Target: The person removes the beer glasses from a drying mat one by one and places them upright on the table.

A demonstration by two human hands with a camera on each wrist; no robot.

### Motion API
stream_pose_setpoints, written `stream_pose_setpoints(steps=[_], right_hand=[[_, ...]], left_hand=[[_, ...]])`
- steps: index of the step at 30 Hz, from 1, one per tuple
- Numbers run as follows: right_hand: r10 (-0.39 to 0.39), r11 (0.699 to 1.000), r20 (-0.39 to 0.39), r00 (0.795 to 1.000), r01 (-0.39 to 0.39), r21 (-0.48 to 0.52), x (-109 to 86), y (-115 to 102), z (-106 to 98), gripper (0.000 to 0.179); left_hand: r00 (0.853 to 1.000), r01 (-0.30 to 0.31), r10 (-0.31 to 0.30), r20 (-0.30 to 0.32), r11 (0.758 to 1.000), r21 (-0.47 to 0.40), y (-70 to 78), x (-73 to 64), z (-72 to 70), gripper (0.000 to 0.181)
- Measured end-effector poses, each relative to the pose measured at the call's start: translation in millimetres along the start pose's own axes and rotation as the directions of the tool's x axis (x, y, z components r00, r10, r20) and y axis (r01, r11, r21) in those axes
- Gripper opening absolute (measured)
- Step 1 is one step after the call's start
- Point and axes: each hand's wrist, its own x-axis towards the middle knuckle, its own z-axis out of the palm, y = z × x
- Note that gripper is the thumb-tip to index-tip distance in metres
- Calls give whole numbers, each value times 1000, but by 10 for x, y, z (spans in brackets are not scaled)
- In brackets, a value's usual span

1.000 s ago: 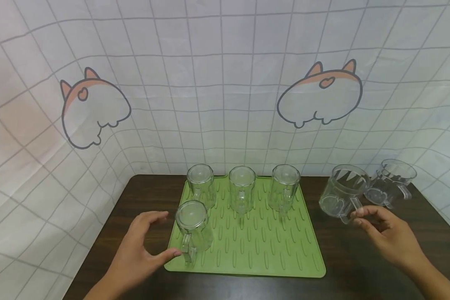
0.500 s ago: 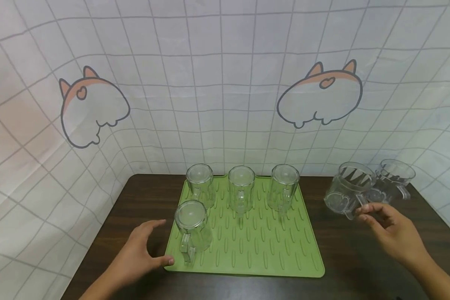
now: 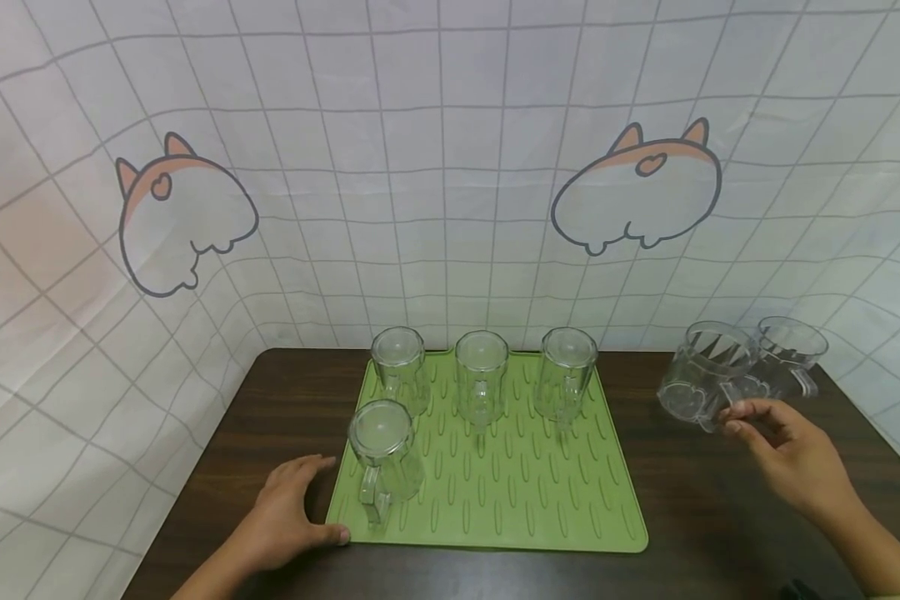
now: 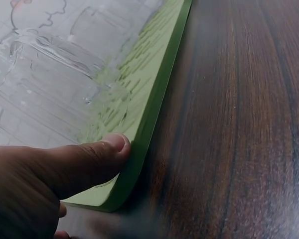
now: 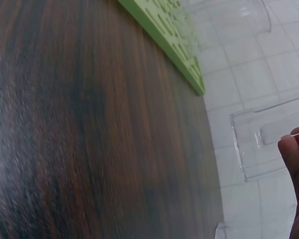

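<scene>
My right hand (image 3: 802, 462) pinches the handle of a clear mug (image 3: 690, 387), mouth up, right of the green drying mat (image 3: 525, 504). In the right wrist view the fingertips close on the handle at the right edge. A second clear mug (image 3: 793, 350), also mouth up, stands behind it and partly overlaps it. My left hand (image 3: 285, 517) is at the mat's front left corner, thumb on the mat edge, fingers loosely bent and holding nothing. Close to it an upside-down mug (image 3: 382, 446) stands on the mat, handle toward the front.
Three more upside-down mugs line the mat's back edge: one left (image 3: 401, 367), one middle (image 3: 482, 375), one right (image 3: 566, 371). The dark wooden table (image 3: 708, 517) ends at a white gridded curtain (image 3: 420, 208). A small dark object (image 3: 798, 590) shows at the bottom right edge.
My right hand has carried the gripped mug rightward and slightly back, closer to the other upright mug. My left hand has lowered toward the mat's corner. The mugs on the mat stayed put.
</scene>
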Motion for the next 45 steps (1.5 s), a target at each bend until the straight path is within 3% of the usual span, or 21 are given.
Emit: stream_pose_setpoints(steps=[14,23,45], right_hand=[[50,998,-5,999,-50,-38,59,222,-37,18],[101,988,11,995,-99,-116,93,325,-24,21],[110,987,30,994,-105,-123,153,520,23,22]], left_hand=[[1000,-15,14,26,999,41,-15,4,29,93],[999,-10,9,36,999,46,-4,-4,23,92],[999,-11,10,33,999,38,12,-18,23,91]])
